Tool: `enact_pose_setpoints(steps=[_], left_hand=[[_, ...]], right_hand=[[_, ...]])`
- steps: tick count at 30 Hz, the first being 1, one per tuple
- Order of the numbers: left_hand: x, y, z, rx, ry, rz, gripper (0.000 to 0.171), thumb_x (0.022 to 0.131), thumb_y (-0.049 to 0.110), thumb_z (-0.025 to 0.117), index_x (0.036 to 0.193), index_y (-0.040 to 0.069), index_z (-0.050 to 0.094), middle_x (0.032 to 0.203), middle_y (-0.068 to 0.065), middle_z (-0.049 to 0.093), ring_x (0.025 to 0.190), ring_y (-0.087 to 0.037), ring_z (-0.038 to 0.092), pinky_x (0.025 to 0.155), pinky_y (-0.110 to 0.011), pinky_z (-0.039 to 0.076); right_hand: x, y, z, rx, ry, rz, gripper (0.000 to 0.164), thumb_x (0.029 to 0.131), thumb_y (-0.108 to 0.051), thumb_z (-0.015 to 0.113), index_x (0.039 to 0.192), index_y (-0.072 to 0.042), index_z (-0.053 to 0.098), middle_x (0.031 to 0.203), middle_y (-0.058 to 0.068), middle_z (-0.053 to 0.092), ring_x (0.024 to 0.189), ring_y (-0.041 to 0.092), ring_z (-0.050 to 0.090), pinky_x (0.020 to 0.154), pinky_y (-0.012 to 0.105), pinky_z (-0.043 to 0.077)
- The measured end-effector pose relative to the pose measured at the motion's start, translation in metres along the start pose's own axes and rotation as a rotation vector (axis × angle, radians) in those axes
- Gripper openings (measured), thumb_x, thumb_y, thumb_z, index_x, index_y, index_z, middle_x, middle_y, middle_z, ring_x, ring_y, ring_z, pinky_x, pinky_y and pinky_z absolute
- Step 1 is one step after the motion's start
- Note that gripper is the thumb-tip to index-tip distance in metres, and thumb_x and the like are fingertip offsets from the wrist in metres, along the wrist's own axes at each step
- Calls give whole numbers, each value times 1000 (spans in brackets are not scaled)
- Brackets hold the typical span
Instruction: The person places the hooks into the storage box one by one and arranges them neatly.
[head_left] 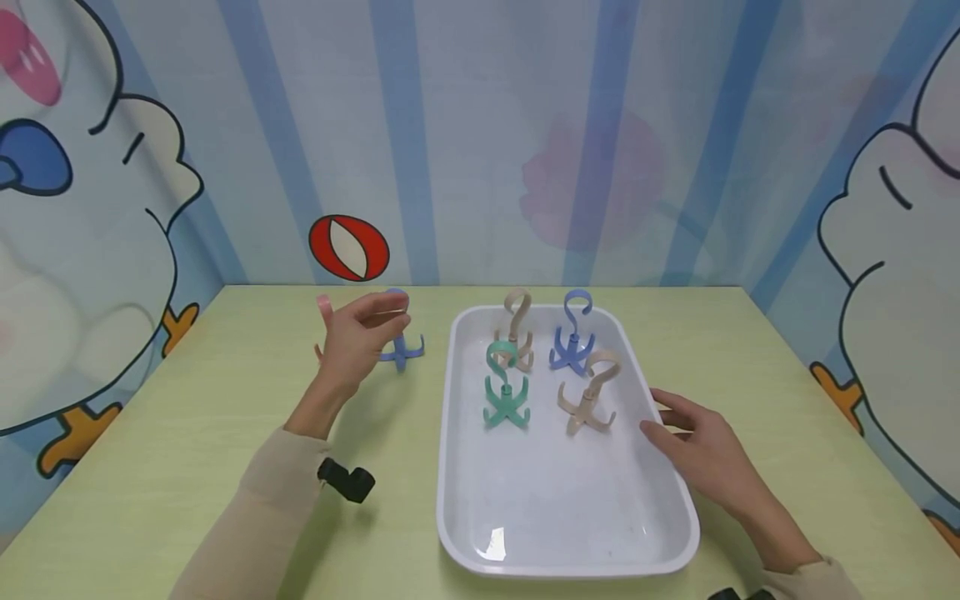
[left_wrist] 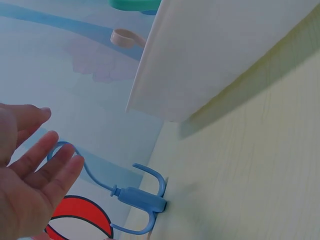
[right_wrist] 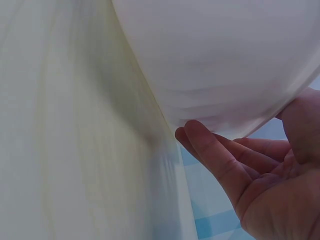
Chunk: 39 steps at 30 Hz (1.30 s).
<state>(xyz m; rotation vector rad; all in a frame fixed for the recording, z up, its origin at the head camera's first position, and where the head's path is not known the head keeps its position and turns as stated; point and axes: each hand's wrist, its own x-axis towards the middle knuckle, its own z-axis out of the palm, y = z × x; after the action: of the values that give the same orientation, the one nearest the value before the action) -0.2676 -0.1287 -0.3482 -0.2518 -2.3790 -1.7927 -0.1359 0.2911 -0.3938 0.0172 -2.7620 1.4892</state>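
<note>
My left hand (head_left: 363,337) is raised left of the white tray (head_left: 555,508), fingers loosely extended and holding nothing. Just beyond its fingertips, a blue multi-prong hanging hook (head_left: 401,354) stands on the table; the hand covers its upper part in the head view. Mostly hidden behind that hand is a pink hook (head_left: 324,308). My right hand (head_left: 701,446) grips the tray's right side, thumb over the rim and fingers against the outer wall. Inside the tray stand a green hook (head_left: 506,404), a blue hook (head_left: 572,350) and two beige hooks (head_left: 588,408).
The pale yellow-green table (head_left: 187,483) runs back to a blue striped backdrop (head_left: 480,150) printed with cartoon figures and a red-and-white ball (head_left: 348,247). The tray's raised rim stands between the two hands.
</note>
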Motion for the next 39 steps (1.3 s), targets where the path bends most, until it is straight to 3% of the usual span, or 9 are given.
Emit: enact_pose_setpoints(steps=[9, 11, 16, 18, 19, 22, 26, 35, 39], left_hand=[[2, 0, -1, -5, 53, -15, 40, 100, 10, 72, 140, 9, 67, 143, -17, 66, 129, -30, 67, 88, -12, 57], [1, -1, -1, 6, 65, -18, 41, 101, 11, 71, 142, 10, 66, 143, -16, 66, 131, -31, 66, 112, -20, 47], [2, -3, -2, 57, 100, -38, 43, 100, 15, 72, 143, 14, 66, 139, -13, 67, 129, -30, 66, 108, -29, 52], [3, -4, -1, 76, 118, -44, 43, 99, 16, 73, 142, 15, 67, 139, -11, 67, 129, -27, 66, 88, -28, 61], [3, -4, -1, 84, 128, -44, 43, 99, 17, 74, 142, 15, 67, 140, -10, 66, 129, -28, 65, 95, -33, 59], [4, -5, 0, 113, 155, -45, 43, 98, 20, 75, 140, 17, 69, 144, -9, 62, 132, -28, 63, 123, -60, 30], [4, -5, 1, 141, 177, -68, 44, 97, 24, 76, 141, 22, 68, 150, -8, 55, 137, -28, 60, 121, -77, -8], [10, -7, 1, 104, 166, -105, 53, 98, 24, 76, 148, 25, 62, 153, -4, 58, 143, -26, 55, 119, -77, -17], [13, -11, 0, 39, 113, -104, 62, 99, 18, 74, 157, 22, 52, 158, -9, 55, 147, -29, 53, 132, -63, 5]], right_hand=[[0, 0, -1, -8, 3, 15, 63, 105, -21, 66, 159, 3, 41, 138, 35, 63, 109, 41, 76, 73, 38, 67], [0, 0, -1, -6, 1, 14, 63, 105, -21, 66, 159, 3, 41, 139, 35, 63, 109, 41, 76, 74, 38, 67], [0, -1, -2, -2, 0, 11, 63, 106, -23, 65, 159, 2, 42, 139, 35, 63, 109, 41, 76, 74, 39, 67], [0, -1, -2, -3, 2, 15, 63, 105, -23, 66, 159, 1, 42, 139, 34, 63, 110, 41, 76, 74, 39, 67], [0, -1, -2, -4, 2, 14, 63, 106, -23, 65, 159, 2, 42, 139, 35, 63, 110, 42, 76, 74, 40, 67], [0, 0, -2, -10, 2, 15, 63, 106, -23, 65, 159, 2, 42, 139, 35, 62, 110, 42, 75, 74, 40, 67], [1, 1, -1, -13, 0, 17, 63, 106, -23, 65, 159, 2, 41, 140, 35, 62, 110, 42, 75, 75, 40, 67], [1, -2, -1, -12, -5, 21, 63, 106, -23, 65, 159, 1, 41, 140, 35, 62, 109, 40, 76, 75, 40, 67], [0, -2, -1, -7, -5, 18, 63, 106, -22, 65, 159, 1, 41, 139, 35, 62, 108, 39, 76, 74, 39, 67]])
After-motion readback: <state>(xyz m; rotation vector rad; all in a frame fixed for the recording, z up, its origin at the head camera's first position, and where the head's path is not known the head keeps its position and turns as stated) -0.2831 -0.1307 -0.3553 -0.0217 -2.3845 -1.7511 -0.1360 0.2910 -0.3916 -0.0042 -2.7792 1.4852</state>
